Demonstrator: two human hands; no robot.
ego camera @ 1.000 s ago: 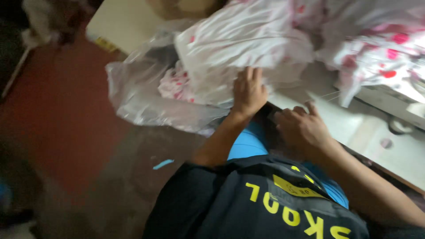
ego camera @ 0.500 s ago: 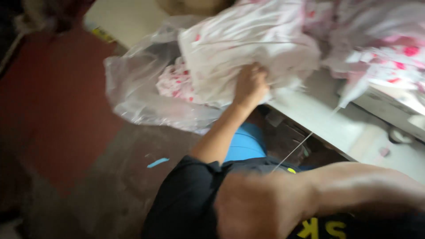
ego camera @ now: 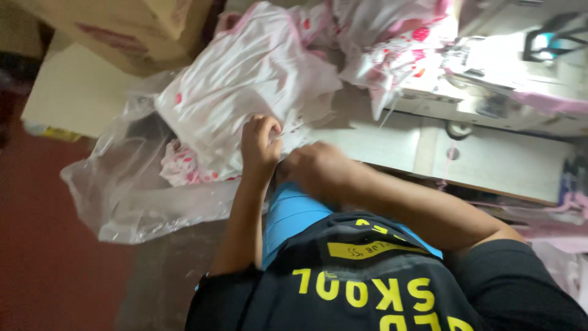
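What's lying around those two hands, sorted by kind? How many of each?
Hands: 2, the left hand and right hand, both on the white cloth.
White cloth piles with pink print: 2.
Clear plastic bags: 1.
Cardboard boxes: 1.
Sewing machines: 1.
Total: 7.

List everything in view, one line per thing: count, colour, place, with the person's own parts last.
fabric bundle: one, white with pink-red print, table edge, partly in the bag
plastic bag: one, clear, hanging off the table's left side
fabric pile: one, white and pink, top centre
sewing machine: one, white, top right
table: one, pale, right
cardboard box: one, brown, top left
left hand: gripping the bundle
right hand: at the bundle's edge, grip unclear
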